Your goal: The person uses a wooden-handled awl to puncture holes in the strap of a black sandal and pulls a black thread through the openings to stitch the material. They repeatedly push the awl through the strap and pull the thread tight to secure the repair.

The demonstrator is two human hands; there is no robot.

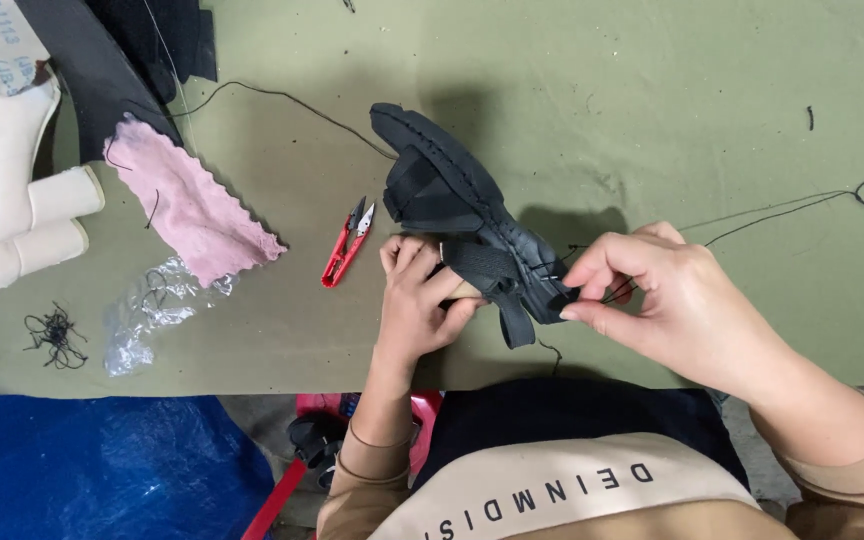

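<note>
Black shoe upper (452, 195) on desk (652, 120): left hand (417, 300) grips its strap; right hand (672, 300) pinches its heel edge.

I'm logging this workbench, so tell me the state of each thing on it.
Black shoe upper: held, lying on the table.
Left hand: gripping the upper.
Right hand: pinching at its edge.
Red snips: lying untouched.
Pink cloth: lying flat.
Clear plastic: crumpled.

Near the front edge of the olive worktop (652, 90), the left hand (417, 300) grips a black shoe upper (457, 205) while the right hand (667, 300) pinches its near end beside black thread (792, 205). Red snips (345, 245) lie just left; a pink cloth (192, 205) lies toward the left edge.
</note>
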